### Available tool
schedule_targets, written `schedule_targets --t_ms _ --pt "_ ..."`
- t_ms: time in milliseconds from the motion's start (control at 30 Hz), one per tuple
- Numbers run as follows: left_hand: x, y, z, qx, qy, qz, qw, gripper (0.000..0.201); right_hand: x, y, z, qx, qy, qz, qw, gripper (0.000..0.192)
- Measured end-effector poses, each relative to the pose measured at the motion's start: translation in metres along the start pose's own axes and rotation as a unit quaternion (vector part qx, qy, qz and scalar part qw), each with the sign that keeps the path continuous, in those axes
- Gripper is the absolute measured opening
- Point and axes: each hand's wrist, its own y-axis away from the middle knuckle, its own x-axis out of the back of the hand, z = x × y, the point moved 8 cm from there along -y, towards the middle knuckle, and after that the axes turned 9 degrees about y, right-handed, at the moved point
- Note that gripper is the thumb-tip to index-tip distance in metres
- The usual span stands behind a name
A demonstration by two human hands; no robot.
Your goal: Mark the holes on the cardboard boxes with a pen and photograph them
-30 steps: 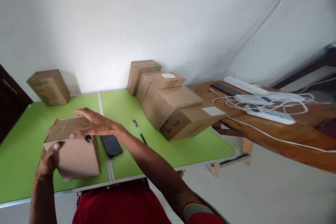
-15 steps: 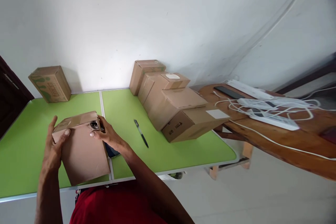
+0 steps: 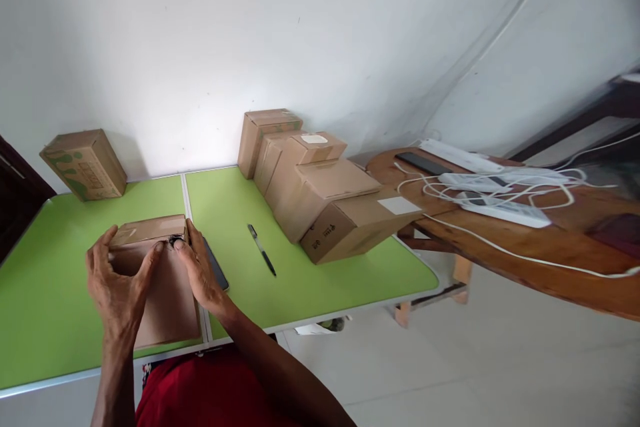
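Note:
A brown cardboard box [image 3: 167,310] stands near the front edge of the green table, held between both hands. Its upper right corner has a dark, torn hole [image 3: 176,240]. My left hand [image 3: 117,277] grips the box's left side, fingers over the far edge and thumb on the near face close to the hole. On the right side, my right hand [image 3: 199,270] is closed round the box, its thumb right at the torn corner. A dark phone [image 3: 217,267] lies just right of the box, partly hidden by my right hand. Further right rests a pen [image 3: 261,250].
Several cardboard boxes [image 3: 327,200] are grouped at the green table's [image 3: 235,300] right side. Another box [image 3: 85,167] stands at the back left by the wall. On the right, a wooden table [image 3: 500,267] bears white power strips [image 3: 505,209] and tangled cables.
My left hand has shifted right, its thumb sliding across the near face toward the torn corner. My right thumb has moved onto the hole. The box is tilted slightly differently; the view shifted a little.

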Motion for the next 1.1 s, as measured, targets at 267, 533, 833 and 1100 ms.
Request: schedule_targets --t_ms 267,533,833,1100 --pt "0.006 0.002 0.006 0.035 -0.016 0.015 0.999 0.08 0.017 0.001 -0.023 0.04 0.046 0.063 0.996 0.086" --pt "-0.017 0.003 0.025 0.014 0.005 -0.013 1.0 0.072 0.043 0.002 -0.031 0.079 0.067 0.055 0.993 0.089" --pt "0.004 0.003 0.023 -0.05 -0.045 -0.003 0.998 0.067 0.012 0.006 -0.033 0.079 0.068 0.002 0.995 0.098" --pt "-0.003 0.007 0.02 -0.066 -0.084 0.02 0.994 0.052 0.02 0.0 -0.032 0.094 0.085 -0.016 0.992 0.1"
